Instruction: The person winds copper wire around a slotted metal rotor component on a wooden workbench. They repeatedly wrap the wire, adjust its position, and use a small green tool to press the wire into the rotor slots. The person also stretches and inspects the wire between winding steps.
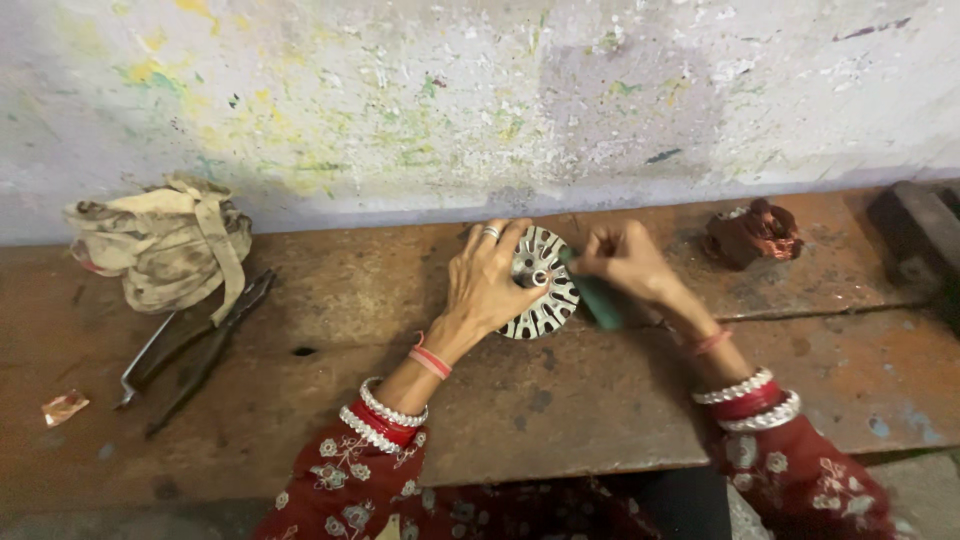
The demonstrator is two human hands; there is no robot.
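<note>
Nearest the camera are two red embroidered sleeves with white and red bangles at the wrists, reaching out over the rusty metal table [560,420]. The left hand [487,280] lies over the near-left side of a round slotted metal disc [541,283]; its fingers [505,248] are spread and curved along the rim, thumb near the centre hole, pressing the disc down flat on the table rather than lifting it. The right hand [628,258] is closed round a green-handled tool [598,298], the handle running back under the palm and the tip meeting the disc's hub, just beside the left thumb. The tip itself is too small to make out.

The step in hand looks like work at the hub, the tool set into or against the centre while the other hand steadies the disc. The next move would seem to call for firm downward pressure from the left fingers so the disc does not spin or slide, and for the tool to stay square to the centre.

Well to the left of the fingers lie a crumpled rag [160,245] and a pair of pliers [195,345]; further left, a small scrap [63,406]. To the right of the right fingers, apart, sits a copper-wound coil [753,232].
</note>
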